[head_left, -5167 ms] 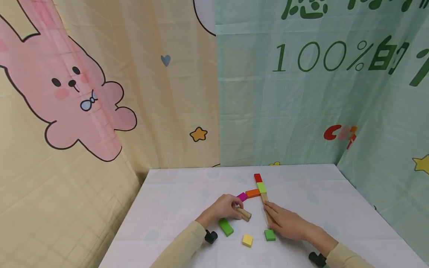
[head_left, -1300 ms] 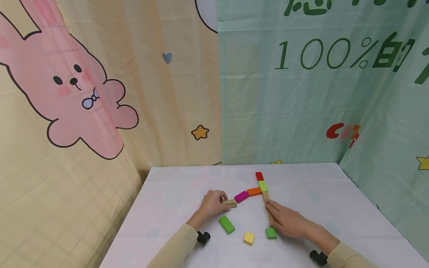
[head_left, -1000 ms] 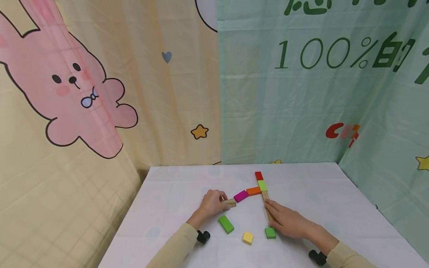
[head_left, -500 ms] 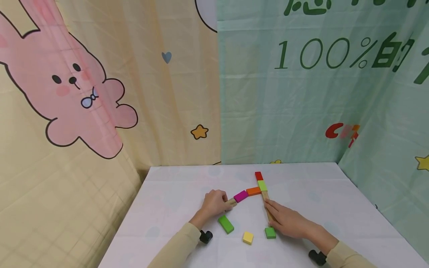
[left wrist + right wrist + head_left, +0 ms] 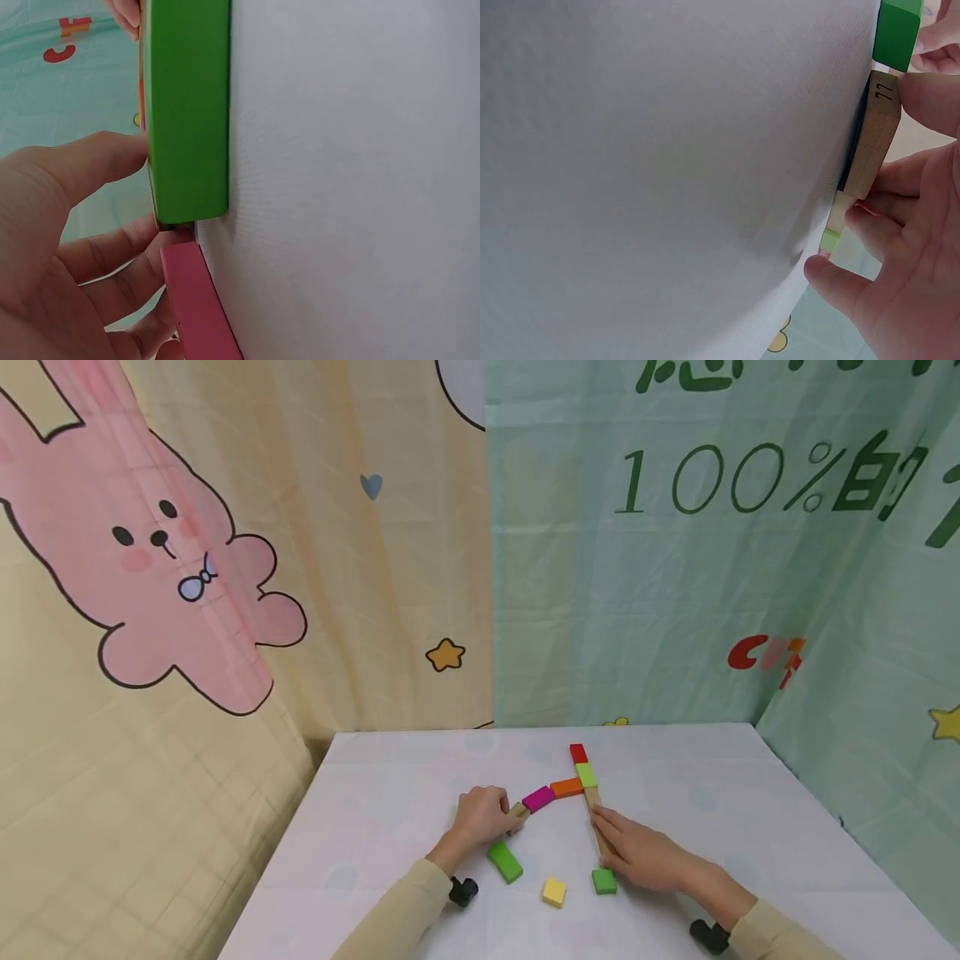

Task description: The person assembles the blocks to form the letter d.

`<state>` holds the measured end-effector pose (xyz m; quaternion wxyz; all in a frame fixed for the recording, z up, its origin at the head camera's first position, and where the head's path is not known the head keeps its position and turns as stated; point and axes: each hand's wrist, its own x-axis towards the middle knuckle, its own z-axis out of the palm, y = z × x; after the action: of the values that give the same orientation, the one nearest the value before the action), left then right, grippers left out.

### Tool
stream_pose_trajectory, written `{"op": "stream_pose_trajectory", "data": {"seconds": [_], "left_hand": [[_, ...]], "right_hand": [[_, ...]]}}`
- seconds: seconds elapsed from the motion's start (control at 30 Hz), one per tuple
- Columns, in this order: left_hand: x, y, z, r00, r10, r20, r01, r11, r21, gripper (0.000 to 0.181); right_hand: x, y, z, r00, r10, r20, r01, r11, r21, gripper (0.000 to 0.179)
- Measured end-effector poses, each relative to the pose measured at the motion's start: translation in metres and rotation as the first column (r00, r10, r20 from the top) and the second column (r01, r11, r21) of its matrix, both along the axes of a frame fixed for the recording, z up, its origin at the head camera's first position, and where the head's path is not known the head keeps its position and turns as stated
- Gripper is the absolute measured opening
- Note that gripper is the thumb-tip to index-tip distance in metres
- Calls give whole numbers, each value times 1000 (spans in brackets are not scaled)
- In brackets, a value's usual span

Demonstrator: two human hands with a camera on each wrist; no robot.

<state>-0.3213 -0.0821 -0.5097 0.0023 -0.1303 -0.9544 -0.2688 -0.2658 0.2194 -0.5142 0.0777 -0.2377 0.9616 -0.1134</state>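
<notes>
My left hand pinches wood block; right hand, outstretched, rests on wood row. I'd align gently with magenta block.

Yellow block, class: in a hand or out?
Out: the yellow block lies on the table, apart from the left hand and right hand.

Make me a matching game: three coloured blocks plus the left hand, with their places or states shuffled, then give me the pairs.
1. Red block
2. Orange block
3. Yellow block
4. Left hand

A. Between the two darker green blocks
B. Gripping a wooden piece
C. Farthest back on the table
D. Between the magenta block and the lime block

Pairs: 1-C, 2-D, 3-A, 4-B
</notes>
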Motion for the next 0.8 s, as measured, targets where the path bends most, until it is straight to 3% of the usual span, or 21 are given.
{"op": "stream_pose_trajectory", "data": {"seconds": [0.2, 0.5, 0.8], "left_hand": [[-1, 2, -6, 1000, 10, 6, -10, 1000, -1, 33], [-7, 3, -4, 1000, -7, -16, 6, 1000, -17, 35], [-5, 4, -3, 1000, 5, -18, -6, 1000, -28, 36]], "right_hand": [[0, 0, -3, 1000, 2, 15, -2, 1000, -8, 79], [-4, 2, -1, 1000, -15, 2, 15, 1000, 4, 78], [-5, 1, -5, 1000, -7, -2, 7, 1000, 17, 78]]}}
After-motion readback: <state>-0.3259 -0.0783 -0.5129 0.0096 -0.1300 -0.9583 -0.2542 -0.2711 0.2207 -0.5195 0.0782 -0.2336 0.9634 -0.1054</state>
